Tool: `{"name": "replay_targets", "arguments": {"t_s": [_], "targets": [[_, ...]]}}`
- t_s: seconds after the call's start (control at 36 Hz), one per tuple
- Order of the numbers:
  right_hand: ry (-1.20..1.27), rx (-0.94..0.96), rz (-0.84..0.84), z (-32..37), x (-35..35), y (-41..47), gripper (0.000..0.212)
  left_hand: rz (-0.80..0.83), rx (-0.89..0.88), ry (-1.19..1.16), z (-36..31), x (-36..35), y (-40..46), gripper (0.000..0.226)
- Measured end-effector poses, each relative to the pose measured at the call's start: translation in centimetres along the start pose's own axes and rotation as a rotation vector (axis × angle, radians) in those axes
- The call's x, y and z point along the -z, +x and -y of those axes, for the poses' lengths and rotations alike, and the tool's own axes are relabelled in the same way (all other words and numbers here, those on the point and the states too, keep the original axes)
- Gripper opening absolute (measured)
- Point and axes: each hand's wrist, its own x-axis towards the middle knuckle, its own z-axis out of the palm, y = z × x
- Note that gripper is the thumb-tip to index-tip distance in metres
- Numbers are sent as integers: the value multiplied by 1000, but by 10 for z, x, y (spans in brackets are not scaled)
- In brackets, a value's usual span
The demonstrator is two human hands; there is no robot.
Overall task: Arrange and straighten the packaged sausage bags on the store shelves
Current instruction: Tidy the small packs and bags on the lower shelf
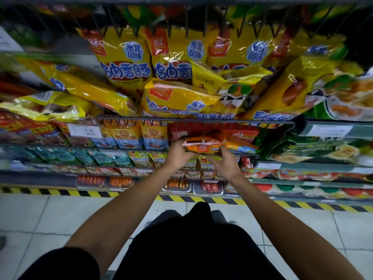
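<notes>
An orange sausage bag [203, 145] is held flat in front of the second wire shelf, at the middle of the view. My left hand [178, 153] grips its left end, thumb over the top edge. My right hand [224, 162] holds its right underside with curled fingers. Just above, large yellow sausage bags [125, 63] stand in a row on the upper shelf. One yellow bag [175, 98] lies slumped forward against the wire rail [252, 120].
Smaller lion-print bags [125, 136] hang left of my hands, near a price tag [85, 130]. Green packs [302, 144] fill the right side. Lower shelves carry teal packs [60, 155] and trays of sausages [90, 181]. A yellow-black hazard stripe [80, 192] edges the tiled floor.
</notes>
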Motion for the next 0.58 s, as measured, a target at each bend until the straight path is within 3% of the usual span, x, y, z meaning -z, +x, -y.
{"name": "replay_targets", "arguments": {"t_s": [0.11, 0.22, 0.36, 0.44, 0.58], "targets": [[94, 122, -44, 2, 5, 0, 66, -70, -65, -12, 3, 2, -5, 41], [132, 203, -49, 7, -1, 1, 67, -43, -177, 24, 5, 22, -10, 47], [85, 149, -44, 18, -15, 9, 36, -26, -250, 5, -5, 49, -8, 32], [152, 141, -56, 31, -26, 17, 24, -56, -280, 21, -6, 57, -12, 45], [148, 76, 2, 40, -42, 32, 42, -86, -413, 248, 19, 70, -20, 59]]}}
